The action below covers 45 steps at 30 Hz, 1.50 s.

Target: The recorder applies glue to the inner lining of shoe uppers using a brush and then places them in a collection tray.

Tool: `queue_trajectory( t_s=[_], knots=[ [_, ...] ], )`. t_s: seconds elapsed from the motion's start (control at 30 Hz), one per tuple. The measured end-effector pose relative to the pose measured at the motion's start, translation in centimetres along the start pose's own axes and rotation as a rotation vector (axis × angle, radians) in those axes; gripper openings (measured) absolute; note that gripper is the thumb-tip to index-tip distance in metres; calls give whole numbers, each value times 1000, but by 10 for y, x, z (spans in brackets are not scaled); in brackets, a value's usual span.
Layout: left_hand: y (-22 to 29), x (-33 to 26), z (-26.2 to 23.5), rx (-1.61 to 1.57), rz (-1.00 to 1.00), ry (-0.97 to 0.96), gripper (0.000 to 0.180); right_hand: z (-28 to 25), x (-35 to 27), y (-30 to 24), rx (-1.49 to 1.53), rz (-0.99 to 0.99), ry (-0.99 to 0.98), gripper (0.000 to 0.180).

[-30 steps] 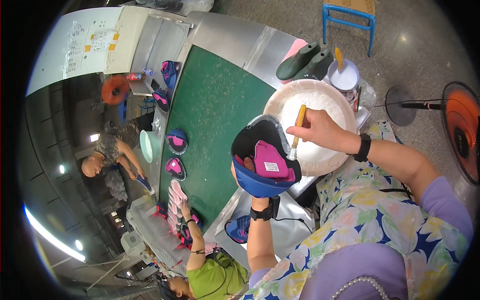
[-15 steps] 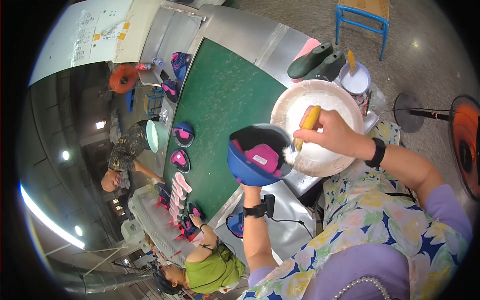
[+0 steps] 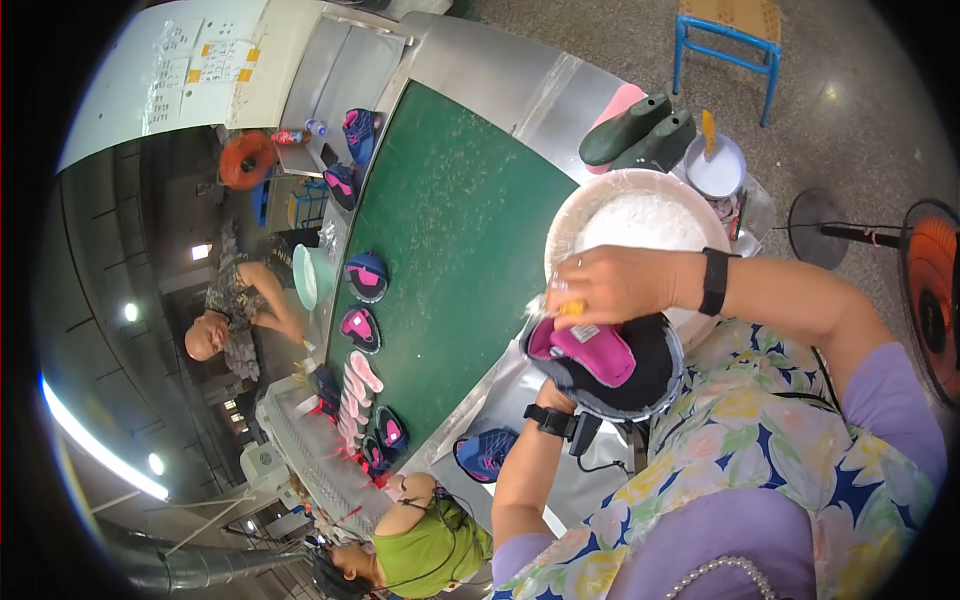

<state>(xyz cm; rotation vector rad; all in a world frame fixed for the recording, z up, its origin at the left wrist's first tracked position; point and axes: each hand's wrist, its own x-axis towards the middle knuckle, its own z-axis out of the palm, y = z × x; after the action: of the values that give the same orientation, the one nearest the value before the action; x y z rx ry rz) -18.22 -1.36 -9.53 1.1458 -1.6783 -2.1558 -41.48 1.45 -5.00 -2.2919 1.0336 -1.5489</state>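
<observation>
My left hand (image 3: 556, 396) grips a blue shoe upper (image 3: 655, 350) from beneath; its fingers are mostly hidden behind it. The upper's bottom faces up, with a magenta insole board inside and a dark, pale-edged rim around it. My right hand (image 3: 625, 284) is closed on a yellow-handled brush (image 3: 571, 308). White bristles show at the rim's left end, touching or very close to it. Just beyond my right hand stands a wide pale basin (image 3: 562, 222) with white stuff in it. Another blue shoe (image 3: 484, 454) lies left of my left wrist.
A green conveyor belt (image 3: 450, 200) carries several uppers (image 3: 367, 277) and pink soles (image 3: 360, 380). Green shoe lasts (image 3: 630, 135) and a small white pot (image 3: 716, 170) with a brush stand beyond the basin. Two co-workers work along the belt; a fan (image 3: 925, 290) is at right.
The upper has turned and moved right toward me. My right hand and the brush have come from over the basin onto its left end. The far co-worker's arms have shifted.
</observation>
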Motion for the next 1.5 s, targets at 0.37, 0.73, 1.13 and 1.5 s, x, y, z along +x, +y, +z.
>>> queue_trajectory(
  t_s=[0.37,0.73,1.13,1.5],
  knots=[
    [2,-12,-46,-240,29,148,50,-41,-7,3,170,836,-347,21],
    [-2,-27,-62,-295,44,231,46,-39,-4,2,223,591,-321,20],
    [-44,-24,-107,-241,58,419,42,-19,-5,-46,385,744,32,16],
    [-91,-41,-214,-491,127,832,35,-17,-44,-10,354,1063,216,8]
  ],
)
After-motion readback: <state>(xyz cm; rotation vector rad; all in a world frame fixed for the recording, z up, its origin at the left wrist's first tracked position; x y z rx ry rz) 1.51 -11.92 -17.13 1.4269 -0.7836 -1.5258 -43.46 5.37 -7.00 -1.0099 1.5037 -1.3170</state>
